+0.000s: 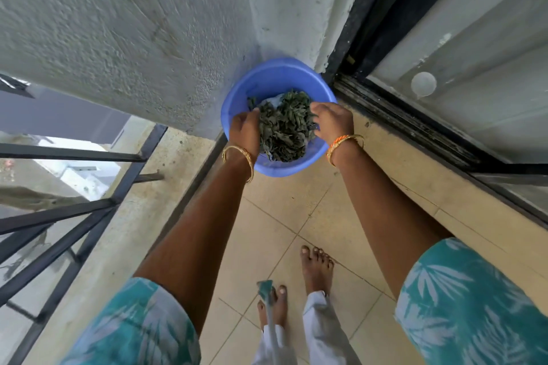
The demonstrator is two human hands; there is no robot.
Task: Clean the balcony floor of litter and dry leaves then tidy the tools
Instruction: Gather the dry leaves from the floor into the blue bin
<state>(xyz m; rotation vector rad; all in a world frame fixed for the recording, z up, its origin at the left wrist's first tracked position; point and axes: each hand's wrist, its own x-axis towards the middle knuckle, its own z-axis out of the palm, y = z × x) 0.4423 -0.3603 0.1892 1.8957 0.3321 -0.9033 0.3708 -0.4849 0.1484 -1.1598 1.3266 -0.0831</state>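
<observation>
A round blue plastic tub (268, 77) stands on the balcony floor in the corner against the white wall. A clump of dry dark-green leaves (284, 130) sits over its middle. My left hand (243, 130) cups the clump from the left, fingers curled into it. My right hand (332, 122) holds it from the right in the same way. A bit of white litter (275, 101) shows just behind the leaves inside the tub. Whether the clump rests on the tub's bottom is hidden.
A white tool handle with a teal tip (267, 295) leans by my bare feet (315, 267) on the beige tiles. A black metal railing (89, 204) runs along the left ledge. A sliding door track (415, 127) and glass door close the right side.
</observation>
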